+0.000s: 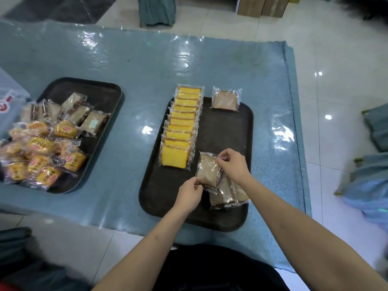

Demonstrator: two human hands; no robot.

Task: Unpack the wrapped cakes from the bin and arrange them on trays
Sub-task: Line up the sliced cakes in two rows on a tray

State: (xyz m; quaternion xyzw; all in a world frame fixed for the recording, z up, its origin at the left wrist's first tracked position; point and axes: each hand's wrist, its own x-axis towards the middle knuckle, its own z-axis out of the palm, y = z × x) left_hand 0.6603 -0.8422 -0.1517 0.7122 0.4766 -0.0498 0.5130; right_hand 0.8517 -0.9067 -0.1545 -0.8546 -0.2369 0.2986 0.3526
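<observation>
A dark tray lies in front of me with a neat overlapping row of wrapped yellow cakes along its left side. One wrapped brown cake lies at its far right edge. Both hands hold another wrapped brown cake over the near part of the tray: my left hand pinches its near left corner, my right hand pinches its far right corner. Under my right hand lie more wrapped brown cakes in a loose pile.
A second dark tray at the left holds a jumble of wrapped orange-labelled cakes and brown slices. The table has a shiny blue cover. A bin's corner shows at far left. Blue chairs stand to the right.
</observation>
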